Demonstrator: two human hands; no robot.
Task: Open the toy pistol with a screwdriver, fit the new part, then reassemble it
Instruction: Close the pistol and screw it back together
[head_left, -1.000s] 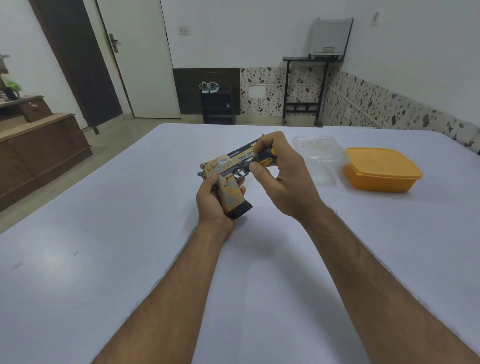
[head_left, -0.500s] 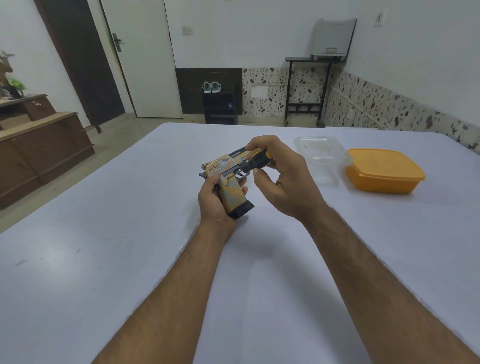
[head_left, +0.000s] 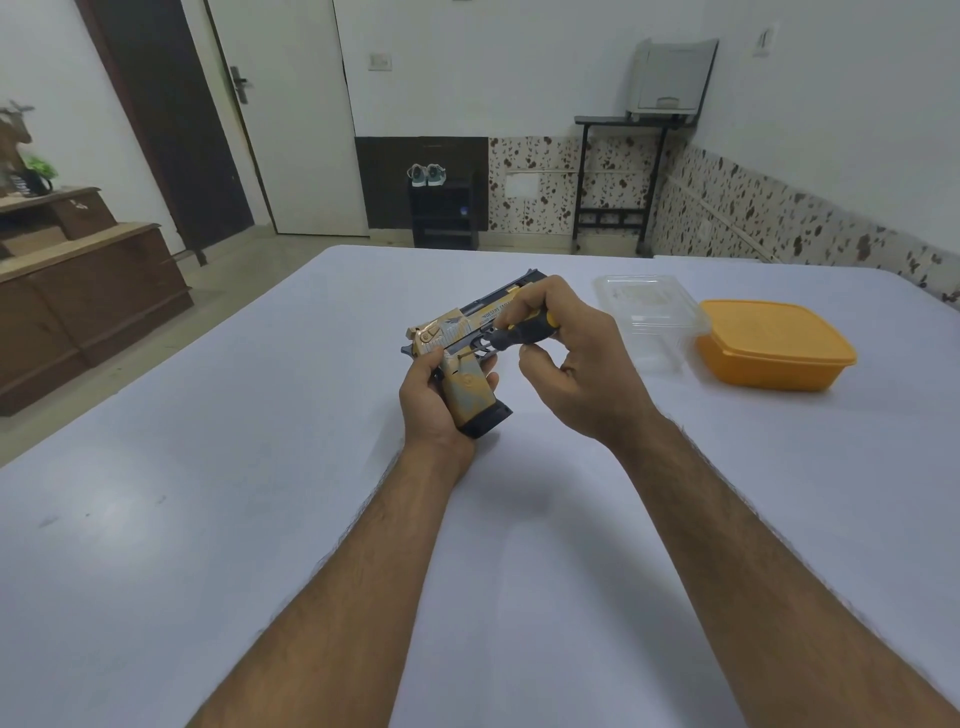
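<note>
**Desk:** Toy pistol (head_left: 470, 332) is centre frame, held above the white tabletop (head_left: 208, 519). Who has it, reading left to right?

**Photographer:** The left hand (head_left: 431, 400) comes first, its fingers wrapped round the tan grip from the near-left side, butt pointing down toward the tabletop and muzzle angled to the far right. The right hand (head_left: 566, 364) follows, its fingers closed on the yellow-and-black handle of a screwdriver (head_left: 524, 332). Its dark tip reaches left to the pistol's side, just above the trigger area. Whether the tip is seated in a screw is too small to tell.

**Desk:** So the pistol sits between the two hands?

**Photographer:** Yes. The grip is inside the left fingers, and the slide runs up behind the right fingers, which cover part of it. Both hands are clear of the tabletop.

**Desk:** What could go wrong from here?

**Photographer:** In my judgement, the tip could skip out of the screw head. The pistol is braced by one hand only, in mid-air, so a hard push could twist it and send the blade toward the left thumb. A freed screw could also drop and roll, since nothing lies under the work to catch it.

**Desk:** Anything further right?

**Photographer:** A clear plastic box (head_left: 649, 317), then an orange lidded container (head_left: 774, 343) touching it, both on the tabletop's far-right part, well apart from the hands.
</note>
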